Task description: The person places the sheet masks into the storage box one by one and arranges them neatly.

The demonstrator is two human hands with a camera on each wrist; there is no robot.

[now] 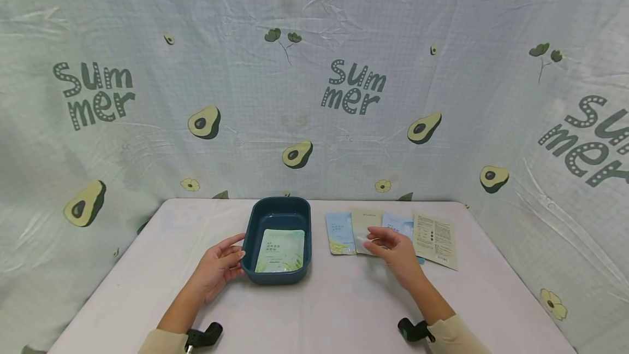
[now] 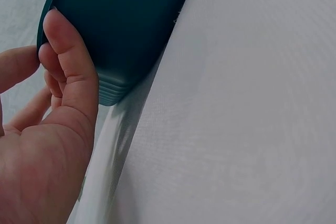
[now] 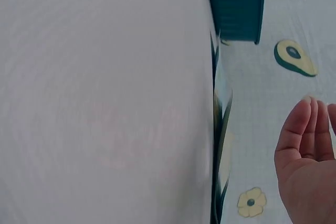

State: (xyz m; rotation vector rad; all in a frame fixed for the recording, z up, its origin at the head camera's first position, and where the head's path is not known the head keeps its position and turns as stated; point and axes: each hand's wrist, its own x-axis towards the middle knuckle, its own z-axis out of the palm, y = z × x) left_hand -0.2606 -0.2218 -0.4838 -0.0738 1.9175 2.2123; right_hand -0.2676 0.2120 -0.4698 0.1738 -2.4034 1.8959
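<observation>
A dark blue rectangular tub (image 1: 249, 255) stands on the table left of centre, with a pale green printed sachet (image 1: 279, 251) lying flat inside. My left hand (image 1: 221, 267) holds the tub's left rim; in the left wrist view, fingers lie against its outer wall. Over the sachets on the right hovers my right hand (image 1: 393, 253), its fingers nearly straight with nothing between them in the right wrist view. Under and around it lie a light blue sachet (image 1: 340, 231), a beige sachet (image 1: 366, 217), another blue sachet (image 1: 399, 224) partly hidden by the hand, and a text-covered beige sachet (image 1: 437, 239).
A white cloth covers the table (image 1: 314, 316). Behind and on both sides hangs a pale curtain (image 1: 245, 86) printed with avocados and lettering. Black wrist devices (image 1: 203, 335) sit at both cuffs.
</observation>
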